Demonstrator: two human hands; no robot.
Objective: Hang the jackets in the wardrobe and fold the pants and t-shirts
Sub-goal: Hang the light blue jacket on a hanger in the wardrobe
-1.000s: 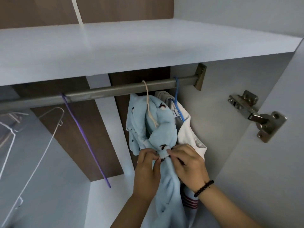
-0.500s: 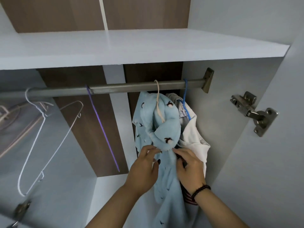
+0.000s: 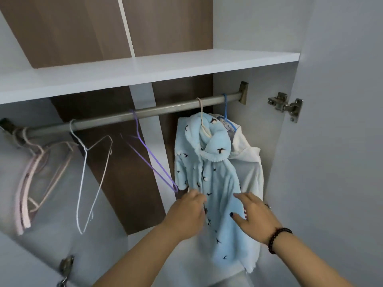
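Light-blue jacket [image 3: 215,183] with small dark bird prints is hanging from a cream hanger [image 3: 201,112] on the wardrobe rail [image 3: 145,112], just in front of a white garment [image 3: 251,162] on a blue hanger [image 3: 226,112]. Both hands are reaching toward its front: the left hand [image 3: 189,214] is curling its fingers at the jacket's left edge, though I cannot tell whether it is gripping, while the right hand [image 3: 253,216] is lying open with fingers extended against the fabric.

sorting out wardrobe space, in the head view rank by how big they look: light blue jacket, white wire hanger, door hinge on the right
1. light blue jacket
2. white wire hanger
3. door hinge

All hang or sit at similar depth, so the order looks safe.
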